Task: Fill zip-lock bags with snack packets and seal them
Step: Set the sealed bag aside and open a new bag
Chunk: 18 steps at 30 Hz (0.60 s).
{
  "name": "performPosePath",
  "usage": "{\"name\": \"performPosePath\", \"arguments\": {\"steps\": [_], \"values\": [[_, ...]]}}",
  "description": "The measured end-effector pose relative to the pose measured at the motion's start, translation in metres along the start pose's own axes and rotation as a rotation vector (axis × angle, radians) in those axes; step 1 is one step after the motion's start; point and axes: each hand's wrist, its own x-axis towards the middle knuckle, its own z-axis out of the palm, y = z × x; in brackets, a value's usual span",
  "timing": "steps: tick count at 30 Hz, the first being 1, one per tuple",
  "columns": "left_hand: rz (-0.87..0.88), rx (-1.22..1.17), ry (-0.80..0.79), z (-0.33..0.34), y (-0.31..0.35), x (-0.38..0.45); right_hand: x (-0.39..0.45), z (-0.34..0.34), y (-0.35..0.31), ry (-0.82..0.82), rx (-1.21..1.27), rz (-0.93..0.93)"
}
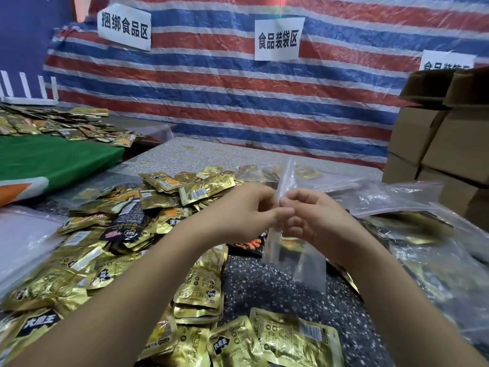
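A clear zip-lock bag (pixel 296 260) hangs in the air over the middle of the table, its zip edge running up between my hands. My left hand (pixel 251 210) pinches that edge from the left. My right hand (pixel 312 215) pinches it from the right, fingertips almost touching the left ones. The bag looks empty. Gold and black snack packets (pixel 124 226) lie in a wide heap on the speckled table (pixel 277 287), spreading from the left to the near edge under my forearms.
Filled and empty clear bags (pixel 412 234) pile up on the right. Stacked cardboard boxes (pixel 444 144) stand at the far right. A green-covered table (pixel 53 154) with more packets is at the left. A striped tarp (pixel 238 88) with paper signs hangs behind.
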Motion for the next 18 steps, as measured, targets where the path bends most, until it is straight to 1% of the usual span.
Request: {"name": "performPosePath", "arguments": {"steps": [2, 7, 11, 16, 18], "values": [[0.016, 0.016, -0.015, -0.003, -0.001, -0.001, -0.001, -0.002, 0.000, -0.047, -0.039, -0.013], [0.047, 0.017, 0.011, -0.009, 0.004, -0.003, -0.002, -0.008, -0.003, -0.120, -0.130, -0.046], [0.077, -0.003, -0.027, -0.009, 0.009, -0.006, -0.004, -0.011, -0.004, -0.153, -0.145, -0.060], [0.099, 0.188, -0.052, -0.008, 0.013, -0.009, -0.004, -0.015, -0.004, -0.157, -0.221, -0.043], [0.106, 0.200, -0.040, -0.007, 0.014, -0.009, -0.004, -0.016, -0.004, -0.155, -0.227, -0.036]]}}
